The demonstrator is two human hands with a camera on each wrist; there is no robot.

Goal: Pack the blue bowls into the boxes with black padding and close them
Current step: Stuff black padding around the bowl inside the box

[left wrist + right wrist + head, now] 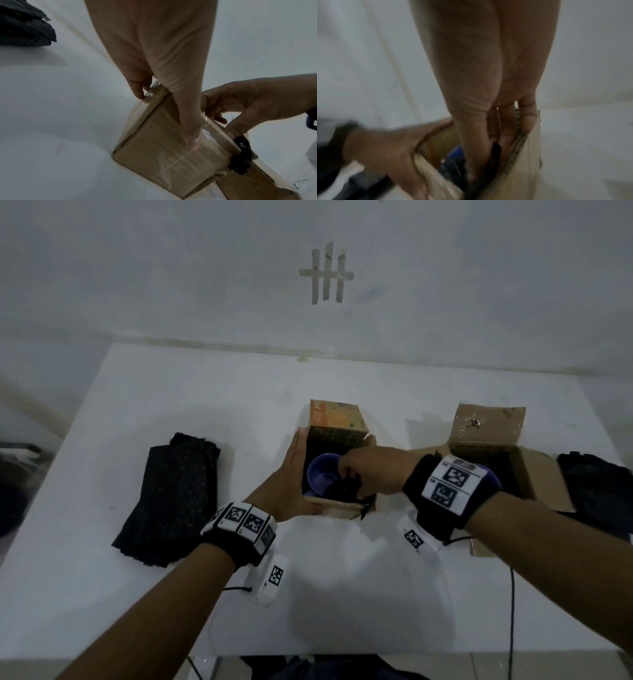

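A small cardboard box (337, 419) stands open mid-table with a blue bowl (322, 474) inside it. My left hand (294, 470) lies flat against the box's left wall, fingers straight and thumb on the near wall (163, 155). My right hand (356, 474) reaches into the box at its near right corner and pinches black padding (241, 152), which spills over that corner. The right wrist view is blurred but shows the padding (495, 148) between thumb and fingers beside the bowl (453, 155). A second open box (489, 422) stands to the right, with a blue bowl (495, 479) mostly hidden behind my right wrist.
A stack of black padding sheets (181, 501) lies left of the box on the white table (171, 392). More black padding (596, 491) sits at the right edge beyond the second box. A wall stands right behind the table. Cables hang off the front edge.
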